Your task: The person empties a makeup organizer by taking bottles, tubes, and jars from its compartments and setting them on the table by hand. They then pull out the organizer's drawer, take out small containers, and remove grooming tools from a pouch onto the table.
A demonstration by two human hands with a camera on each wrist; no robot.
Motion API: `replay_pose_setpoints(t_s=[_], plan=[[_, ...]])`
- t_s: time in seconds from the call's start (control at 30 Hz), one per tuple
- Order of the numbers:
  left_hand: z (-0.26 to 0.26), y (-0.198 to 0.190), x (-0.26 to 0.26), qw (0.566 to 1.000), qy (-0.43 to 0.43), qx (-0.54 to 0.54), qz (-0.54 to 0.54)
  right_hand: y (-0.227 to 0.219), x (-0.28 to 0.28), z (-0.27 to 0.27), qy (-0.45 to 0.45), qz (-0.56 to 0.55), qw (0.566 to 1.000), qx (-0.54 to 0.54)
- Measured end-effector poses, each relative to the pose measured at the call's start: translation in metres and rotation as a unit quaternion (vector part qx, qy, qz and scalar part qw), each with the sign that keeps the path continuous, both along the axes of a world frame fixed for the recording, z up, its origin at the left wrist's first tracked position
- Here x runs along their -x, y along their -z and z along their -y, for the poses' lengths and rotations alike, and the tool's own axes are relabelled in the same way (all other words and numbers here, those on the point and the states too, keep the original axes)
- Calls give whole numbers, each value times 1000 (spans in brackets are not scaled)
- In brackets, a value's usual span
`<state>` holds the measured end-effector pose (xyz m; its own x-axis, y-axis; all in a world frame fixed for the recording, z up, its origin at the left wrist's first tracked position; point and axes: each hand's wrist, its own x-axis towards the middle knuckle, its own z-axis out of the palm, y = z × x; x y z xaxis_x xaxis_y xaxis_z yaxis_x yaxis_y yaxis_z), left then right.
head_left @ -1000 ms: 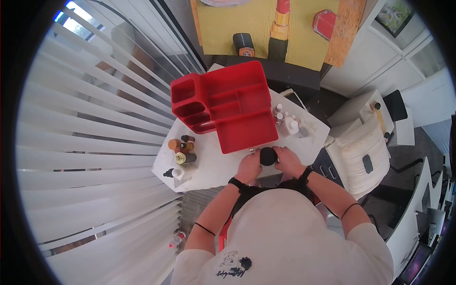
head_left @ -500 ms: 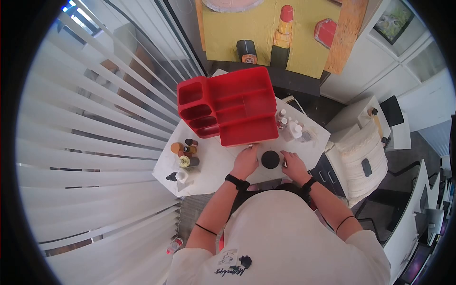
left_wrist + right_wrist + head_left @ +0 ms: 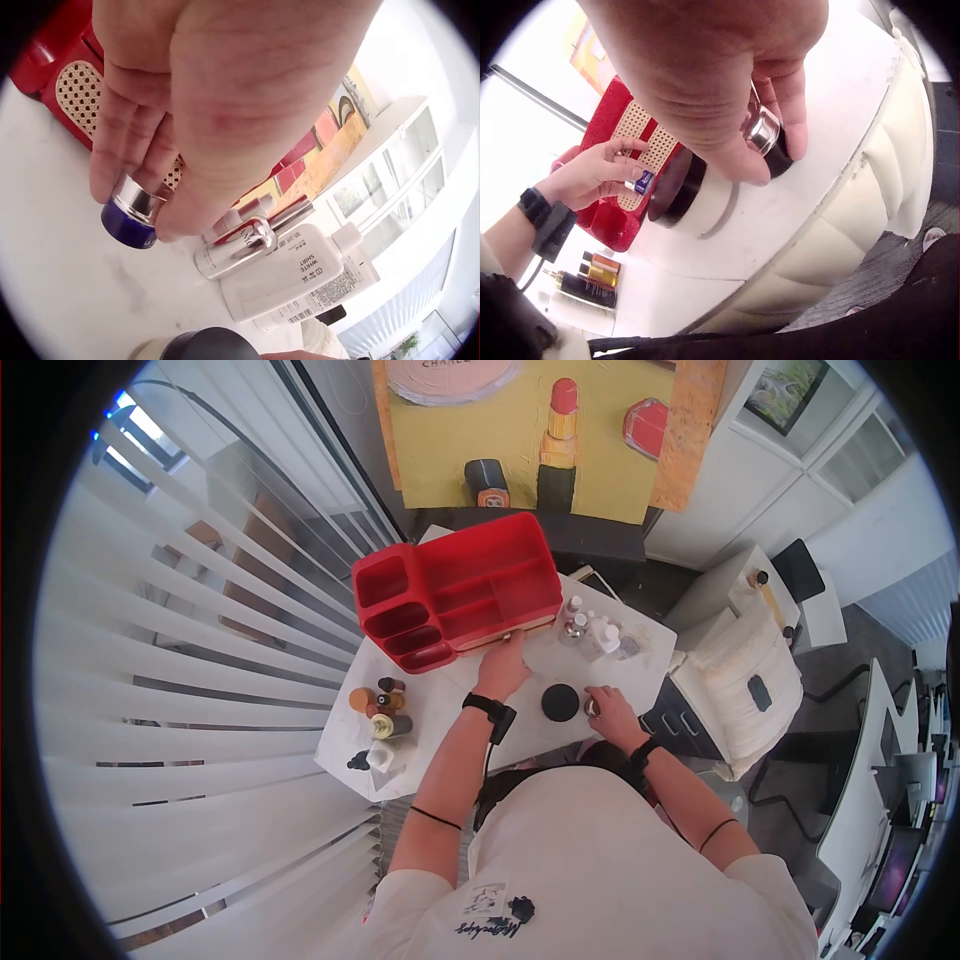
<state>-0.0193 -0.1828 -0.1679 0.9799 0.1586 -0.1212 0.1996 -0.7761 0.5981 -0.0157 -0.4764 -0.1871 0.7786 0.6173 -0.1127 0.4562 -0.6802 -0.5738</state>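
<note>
My left hand [image 3: 503, 663] reaches to the front edge of the red organizer [image 3: 460, 595] and pinches a small blue bottle with a silver cap [image 3: 130, 219] between thumb and fingers [image 3: 112, 161]. Its base is just above the white table [image 3: 440, 725]. The same bottle [image 3: 643, 182] shows against the organizer's perforated front panel [image 3: 649, 142]. My right hand [image 3: 603, 710] rests on the table right of a round black-lidded jar [image 3: 561, 702] and grips a small dark jar with a silver band [image 3: 769, 139]. The black-lidded jar [image 3: 684, 189] stands free between the hands.
White tubes and bottles [image 3: 595, 632] lie right of the organizer, close to my left hand [image 3: 285, 277]. Several small bottles [image 3: 380, 705] stand at the table's left end. A cushioned chair [image 3: 745, 680] stands to the right and window blinds [image 3: 200, 660] to the left.
Both hands have let go of the black-lidded jar. The left hand moved forward to the organizer's front with the blue bottle. The right hand drew off to the jar's right.
</note>
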Motion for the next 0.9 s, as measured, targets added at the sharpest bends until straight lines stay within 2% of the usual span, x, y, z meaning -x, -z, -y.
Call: replay_pose_setpoints(t_s=[0.07,0.2,0.3,0.4,0.5,0.63,0.73,0.83,0.9], plan=[[0,-6,8,1000,3,12,9,3,0,0,9,-12,1000,-2],[5,13,35,998,-1,40,41,-3,2,4,18,-29,999,1],[8,21,62,999,-12,30,17,-7,-1,2,49,24,998,32],[11,27,81,999,-6,30,10,0,-8,3,92,-22,995,20],[10,25,94,999,-9,37,13,7,-19,1,125,32,991,-45],[1,24,113,999,-31,37,10,-1,-9,-2,193,10,976,-99],[-5,27,122,996,-53,31,59,-27,0,1,152,-2,987,-48],[-7,30,126,996,-37,25,71,-45,8,-16,-18,-52,998,-24],[-5,32,125,995,-38,35,89,-47,11,-33,-29,-37,999,-14]])
